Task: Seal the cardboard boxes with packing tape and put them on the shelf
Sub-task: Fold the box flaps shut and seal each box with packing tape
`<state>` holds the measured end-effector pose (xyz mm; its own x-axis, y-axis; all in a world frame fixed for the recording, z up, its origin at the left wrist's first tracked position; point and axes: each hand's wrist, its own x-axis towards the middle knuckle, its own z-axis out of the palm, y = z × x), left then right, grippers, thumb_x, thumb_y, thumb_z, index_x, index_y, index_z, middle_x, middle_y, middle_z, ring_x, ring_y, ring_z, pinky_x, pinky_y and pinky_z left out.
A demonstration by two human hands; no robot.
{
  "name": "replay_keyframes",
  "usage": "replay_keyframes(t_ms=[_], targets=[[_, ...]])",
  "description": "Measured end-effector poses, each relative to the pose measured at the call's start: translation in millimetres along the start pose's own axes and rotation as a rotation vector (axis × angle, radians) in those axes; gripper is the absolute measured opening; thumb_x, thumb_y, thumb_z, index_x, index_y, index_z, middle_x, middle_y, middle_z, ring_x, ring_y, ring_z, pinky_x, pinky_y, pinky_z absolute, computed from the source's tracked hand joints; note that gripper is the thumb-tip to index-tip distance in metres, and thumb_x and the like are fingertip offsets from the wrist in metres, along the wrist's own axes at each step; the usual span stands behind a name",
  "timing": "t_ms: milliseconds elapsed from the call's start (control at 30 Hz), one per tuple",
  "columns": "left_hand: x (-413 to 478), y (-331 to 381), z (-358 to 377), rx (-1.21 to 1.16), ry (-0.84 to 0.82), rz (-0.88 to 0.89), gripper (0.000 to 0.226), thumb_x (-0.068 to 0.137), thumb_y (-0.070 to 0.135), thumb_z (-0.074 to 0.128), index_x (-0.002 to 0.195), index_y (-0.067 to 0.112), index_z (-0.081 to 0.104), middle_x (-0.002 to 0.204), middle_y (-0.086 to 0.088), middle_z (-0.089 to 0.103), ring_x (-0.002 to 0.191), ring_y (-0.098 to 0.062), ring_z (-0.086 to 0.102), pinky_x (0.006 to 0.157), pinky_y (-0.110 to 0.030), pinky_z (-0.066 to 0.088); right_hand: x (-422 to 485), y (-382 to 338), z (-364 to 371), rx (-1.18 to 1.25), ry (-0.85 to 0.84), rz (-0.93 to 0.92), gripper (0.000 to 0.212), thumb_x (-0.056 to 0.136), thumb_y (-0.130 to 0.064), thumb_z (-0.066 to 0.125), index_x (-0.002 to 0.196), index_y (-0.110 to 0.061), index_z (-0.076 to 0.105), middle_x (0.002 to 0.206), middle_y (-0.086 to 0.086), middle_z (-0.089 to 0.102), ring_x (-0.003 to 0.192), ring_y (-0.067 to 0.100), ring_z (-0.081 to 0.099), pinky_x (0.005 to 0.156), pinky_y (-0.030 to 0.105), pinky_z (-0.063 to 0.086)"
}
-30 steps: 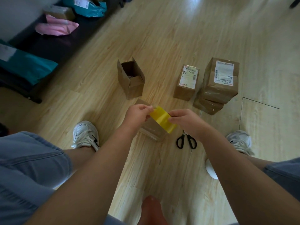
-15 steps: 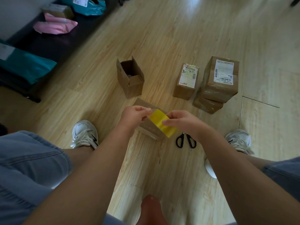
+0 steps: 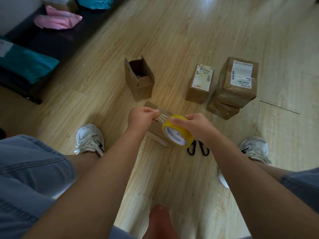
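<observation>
The tape roll [image 3: 177, 132] has turned since a moment ago, so now its round white middle with the words MADE IN CHINA faces the camera. A strip of clear tape [image 3: 163, 116] has been pulled out of it. The right hand [image 3: 196, 125] holds the yellow roll with its fingers curled over the top, so that grip is closed round the roll. The left hand [image 3: 142, 118] is just to the left, and its grip pinches the end of the strip between thumb and fingers. The strip is stretched tight between the two hands. Right under the hands a closed brown box [image 3: 155, 133] lies on the wood floor [image 3: 172, 40], partly hidden by them. A pair of black scissors [image 3: 198, 150] lies on the floor just right of that box, near the right wrist. Farther away stands an open box [image 3: 139, 80] with its flaps up. To the right of it is a small box [image 3: 201, 83] with a white label. Next to that, a big labelled box [image 3: 238, 81] sits on top of a flat box [image 3: 222, 110]. A white shoe [image 3: 89, 138] is near on the left and another shoe [image 3: 255, 149] is near on the right. Far off on the left a dark low shelf [image 3: 57, 40] carries teal bags [image 3: 25, 64] and a pink bag [image 3: 57, 20].
</observation>
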<state>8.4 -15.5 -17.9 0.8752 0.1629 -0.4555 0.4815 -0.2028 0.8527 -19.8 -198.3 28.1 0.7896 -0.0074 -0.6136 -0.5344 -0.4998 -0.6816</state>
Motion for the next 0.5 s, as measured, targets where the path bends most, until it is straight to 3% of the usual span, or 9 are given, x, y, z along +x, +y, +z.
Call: replay_keyframes(t_ms=[67,133,200,300,333,400,500], targets=[[2,-1,-2,0.010,0.027,0.000,0.017,0.085,0.021,0.077,0.069,0.021,0.072,0.077,-0.002,0.074,0.085,-0.023,0.071,0.088,-0.037,0.055,2,1,4,-0.007,0.013,0.025,0.057,0.079,-0.062,0.072,0.096,-0.007,0.075,0.079,0.012,0.073,0.063,0.016,0.064,0.065,0.031,0.054],[5,0,-5,-0.001,0.091,-0.024,0.015,0.083,0.023,0.079,0.070,0.022,0.072,0.081,-0.003,0.074,0.087,-0.021,0.070,0.089,-0.036,0.054,5,2,8,-0.089,0.024,0.009,0.064,0.078,-0.063,0.072,0.080,0.000,0.068,0.063,0.012,0.055,0.053,0.017,0.049,0.054,0.031,0.041],[11,3,-11,0.002,0.127,-0.041,0.013,0.082,0.025,0.080,0.072,0.021,0.072,0.083,-0.003,0.074,0.085,-0.018,0.068,0.085,-0.032,0.053,6,4,12,-0.165,0.042,-0.005,0.058,0.078,-0.065,0.071,0.067,-0.011,0.055,0.058,0.004,0.038,0.046,0.011,0.033,0.048,0.028,0.028],[17,4,-20,0.008,0.164,-0.051,0.011,0.082,0.023,0.080,0.076,0.017,0.073,0.077,0.001,0.070,0.078,-0.015,0.063,0.080,-0.029,0.050,9,8,12,-0.069,0.048,0.018,0.064,0.075,-0.071,0.070,0.072,-0.007,0.063,0.062,0.005,0.042,0.054,0.015,0.041,0.054,0.030,0.034],[19,2,-24,0.002,0.187,-0.070,0.010,0.082,0.023,0.080,0.079,0.015,0.074,0.079,0.001,0.070,0.078,-0.014,0.063,0.083,-0.031,0.051,10,7,11,-0.045,0.037,0.017,0.077,0.072,-0.074,0.069,0.083,0.002,0.070,0.066,0.006,0.047,0.060,0.018,0.046,0.058,0.031,0.038],[22,-3,-28,-0.001,0.216,-0.103,0.011,0.081,0.024,0.081,0.080,0.016,0.073,0.080,0.003,0.070,0.081,-0.014,0.064,0.090,-0.036,0.053,12,7,9,-0.057,0.021,-0.003,0.094,0.060,-0.083,0.064,0.098,0.003,0.071,0.069,0.006,0.053,0.064,0.020,0.051,0.063,0.034,0.042],[25,-7,-25,-0.025,0.225,-0.116,0.013,0.080,0.024,0.082,0.076,0.019,0.071,0.078,0.007,0.069,0.084,-0.013,0.064,0.092,-0.036,0.053,15,6,8,-0.080,0.019,-0.033,0.100,0.052,-0.085,0.061,0.098,0.003,0.071,0.068,0.005,0.055,0.062,0.020,0.053,0.063,0.035,0.043]])
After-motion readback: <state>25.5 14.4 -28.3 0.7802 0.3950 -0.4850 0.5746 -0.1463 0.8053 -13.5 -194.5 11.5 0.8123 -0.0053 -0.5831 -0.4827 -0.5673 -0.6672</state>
